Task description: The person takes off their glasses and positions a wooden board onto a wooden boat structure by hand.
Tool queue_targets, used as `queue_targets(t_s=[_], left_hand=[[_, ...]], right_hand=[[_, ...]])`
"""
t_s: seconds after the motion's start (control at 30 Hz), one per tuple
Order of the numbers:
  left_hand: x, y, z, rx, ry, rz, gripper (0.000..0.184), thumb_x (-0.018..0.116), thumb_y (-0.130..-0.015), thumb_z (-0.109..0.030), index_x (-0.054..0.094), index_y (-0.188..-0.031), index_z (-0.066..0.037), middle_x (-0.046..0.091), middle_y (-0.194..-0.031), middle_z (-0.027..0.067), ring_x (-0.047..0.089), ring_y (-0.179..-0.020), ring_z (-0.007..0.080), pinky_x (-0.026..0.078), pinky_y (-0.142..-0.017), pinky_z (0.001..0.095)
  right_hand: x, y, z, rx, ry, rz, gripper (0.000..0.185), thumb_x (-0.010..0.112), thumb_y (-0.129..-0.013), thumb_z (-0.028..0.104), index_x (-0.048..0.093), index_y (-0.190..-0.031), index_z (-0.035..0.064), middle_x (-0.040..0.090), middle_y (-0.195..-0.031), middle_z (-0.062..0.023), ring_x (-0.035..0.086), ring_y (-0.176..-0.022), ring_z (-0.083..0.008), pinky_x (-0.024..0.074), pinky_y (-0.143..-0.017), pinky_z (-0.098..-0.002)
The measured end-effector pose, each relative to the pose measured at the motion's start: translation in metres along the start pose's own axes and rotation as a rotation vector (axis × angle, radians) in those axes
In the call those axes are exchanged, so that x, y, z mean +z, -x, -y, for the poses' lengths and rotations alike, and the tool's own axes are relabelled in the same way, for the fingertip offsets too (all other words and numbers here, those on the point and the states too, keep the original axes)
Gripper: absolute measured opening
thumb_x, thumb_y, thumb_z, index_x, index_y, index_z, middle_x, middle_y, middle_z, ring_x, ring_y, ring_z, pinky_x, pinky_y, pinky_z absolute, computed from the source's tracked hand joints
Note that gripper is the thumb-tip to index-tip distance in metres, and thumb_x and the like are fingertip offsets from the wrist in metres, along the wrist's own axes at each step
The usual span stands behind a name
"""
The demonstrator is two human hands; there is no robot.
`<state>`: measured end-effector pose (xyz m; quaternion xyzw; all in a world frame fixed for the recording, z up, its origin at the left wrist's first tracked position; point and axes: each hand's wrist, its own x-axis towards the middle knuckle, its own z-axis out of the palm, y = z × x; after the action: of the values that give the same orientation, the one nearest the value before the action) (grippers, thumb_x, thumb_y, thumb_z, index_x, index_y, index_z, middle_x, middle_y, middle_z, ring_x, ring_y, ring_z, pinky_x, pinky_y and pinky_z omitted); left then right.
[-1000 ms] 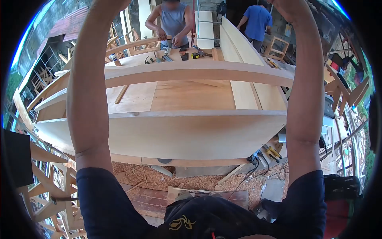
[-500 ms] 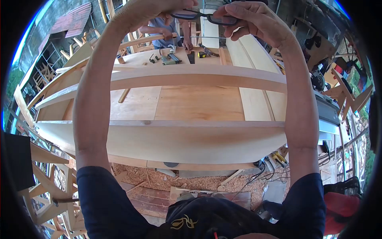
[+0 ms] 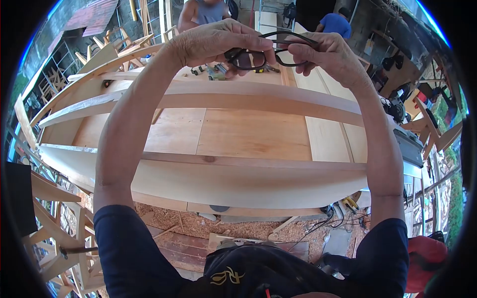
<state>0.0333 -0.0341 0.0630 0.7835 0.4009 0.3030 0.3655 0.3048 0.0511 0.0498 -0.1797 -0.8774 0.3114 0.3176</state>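
Observation:
A pair of dark-framed eyeglasses (image 3: 250,60) is held up in front of me, above the curved wooden piece. My left hand (image 3: 216,42) is closed on one side of them, its fingers by a lens. My right hand (image 3: 330,52) pinches the other side, near the second lens and a temple arm. Below both hands lies a large piece with curved wooden rails (image 3: 263,102) and a pale bowed front panel (image 3: 258,181). Flat wooden sheets (image 3: 253,134) show between its rails.
Power tools (image 3: 216,74) lie on the far side, partly behind my left hand. One person (image 3: 208,12) stands across from me; another in a blue shirt (image 3: 335,24) is farther back. Wood shavings (image 3: 198,223) cover the floor, with cables (image 3: 340,216) at right. Wooden frames (image 3: 69,238) stand left.
Both hands have come lower in view with the eyeglasses, which now show more fully, and my left hand has shifted right. The person opposite appears higher in view, and a person in blue has come into sight.

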Motion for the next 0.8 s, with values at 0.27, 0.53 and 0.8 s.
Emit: queue_targets(t_s=[0.27, 0.53, 0.8], left_hand=[[-0.056, 0.028, 0.03, -0.034, -0.153, -0.263, 0.037, 0.067, -0.101, -0.039, 0.078, -0.108, -0.004, 0.065, -0.073, 0.0008, 0.062, -0.058, 0.0065, 0.046, -0.05, 0.0215], [-0.077, 0.052, 0.069, -0.452, -0.525, -0.271, 0.034, 0.076, -0.091, -0.038, 0.076, -0.086, -0.005, 0.055, -0.061, -0.0008, 0.051, -0.053, 0.008, 0.04, -0.045, 0.0252], [-0.09, 0.053, 0.113, -0.798, -0.844, -0.2, 0.027, 0.075, -0.082, -0.033, 0.078, -0.091, -0.008, 0.073, -0.086, 0.0022, 0.068, -0.07, 0.0199, 0.061, -0.058, 0.0411]], right_hand=[[0.028, 0.011, -0.004, 0.403, 0.401, 0.387, 0.073, 0.082, -0.084, 0.048, 0.06, -0.139, 0.0034, 0.072, -0.112, -0.0104, 0.064, -0.111, -0.0178, 0.0492, -0.098, -0.0329], [0.049, 0.008, 0.005, 0.621, 0.246, 0.492, 0.054, 0.091, -0.074, 0.037, 0.07, -0.105, -0.0017, 0.073, -0.086, -0.0085, 0.071, -0.072, -0.0167, 0.0566, -0.065, -0.0298], [0.058, 0.013, 0.008, 0.588, 0.369, 0.408, 0.053, 0.091, -0.072, 0.04, 0.072, -0.099, -0.0008, 0.07, -0.078, -0.0053, 0.065, -0.067, -0.0126, 0.0524, -0.061, -0.0287]])
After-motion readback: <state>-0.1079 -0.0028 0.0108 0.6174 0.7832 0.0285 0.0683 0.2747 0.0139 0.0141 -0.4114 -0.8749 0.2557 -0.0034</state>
